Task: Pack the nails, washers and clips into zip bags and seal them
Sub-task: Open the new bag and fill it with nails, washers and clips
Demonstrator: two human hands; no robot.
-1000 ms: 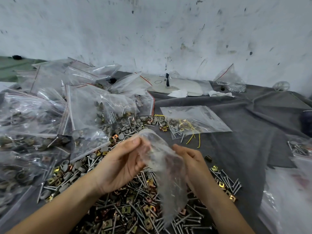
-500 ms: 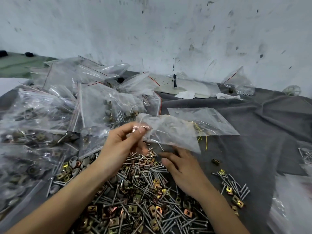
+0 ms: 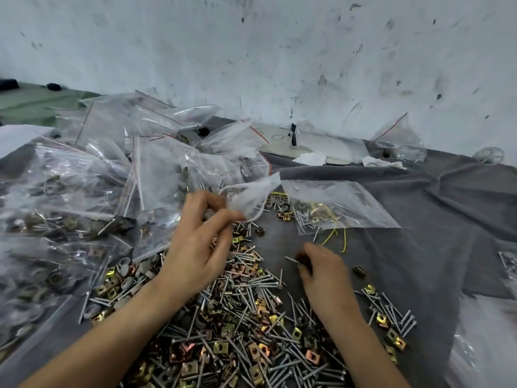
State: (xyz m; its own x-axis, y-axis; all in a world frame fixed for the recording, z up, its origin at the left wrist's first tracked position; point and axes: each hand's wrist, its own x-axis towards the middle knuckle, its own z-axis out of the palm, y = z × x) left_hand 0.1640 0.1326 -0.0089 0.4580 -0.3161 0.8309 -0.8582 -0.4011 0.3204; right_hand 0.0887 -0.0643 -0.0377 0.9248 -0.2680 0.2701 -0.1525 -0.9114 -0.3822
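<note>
Surface draped in grey cloth, running out beyond and to the right of both hands. Heap of filled zip bags stacked to the left of the left hand and beyond it; red seal strips show on several, contents mixed metal. Loose pile of nails, square brass-coloured clips and grey washers lies on the cloth under both forearms and between the wrists. Flat zip bag lies beyond the right hand, holding some nails and a yellow wire that trails out of its near edge. Small cluster of nails and clips sits just right of the right wrist, apart from the main pile. Left hand raised above the pile, thumb and fingers curled and pinching the corner of an empty zip bag, which hangs crumpled to the right of its fingertips; bag blurred, so mouth open or sealed not readable. Right hand low over bare cloth, fingers curled, pinching a single nail whose tip projects left of the fingertips.
</note>
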